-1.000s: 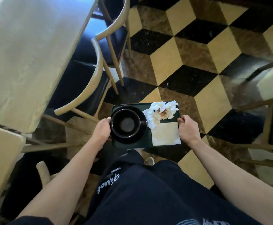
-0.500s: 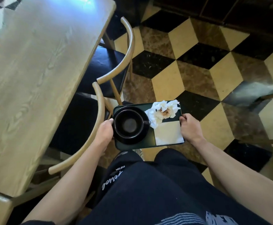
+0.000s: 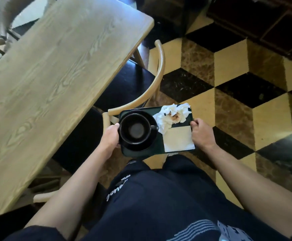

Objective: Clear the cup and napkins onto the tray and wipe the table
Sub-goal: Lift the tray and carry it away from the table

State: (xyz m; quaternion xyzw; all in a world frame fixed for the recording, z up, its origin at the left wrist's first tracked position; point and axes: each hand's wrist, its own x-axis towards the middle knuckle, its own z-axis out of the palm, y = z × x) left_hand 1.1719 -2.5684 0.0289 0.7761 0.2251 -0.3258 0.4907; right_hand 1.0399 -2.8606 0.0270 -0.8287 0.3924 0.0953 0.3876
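While both hands carry the tray (image 3: 156, 152) over the floor w/ cup (image 3: 135, 128), saucer and napkins (image 3: 174, 114) aboard, left hand (image 3: 110, 137) grips one short edge, right hand (image 3: 201, 134) the other. Risk — a tilt slides the cup off, or the loose napkins blow off; the chair (image 3: 160, 73) sits close by the tray's left corner.

bentwood chair (image 3: 156, 84) with black seat at 12 o'clock, cube-pattern tiled floor (image 3: 232, 94) at 2 o'clock, dark cabinet (image 3: 263, 20) far top right
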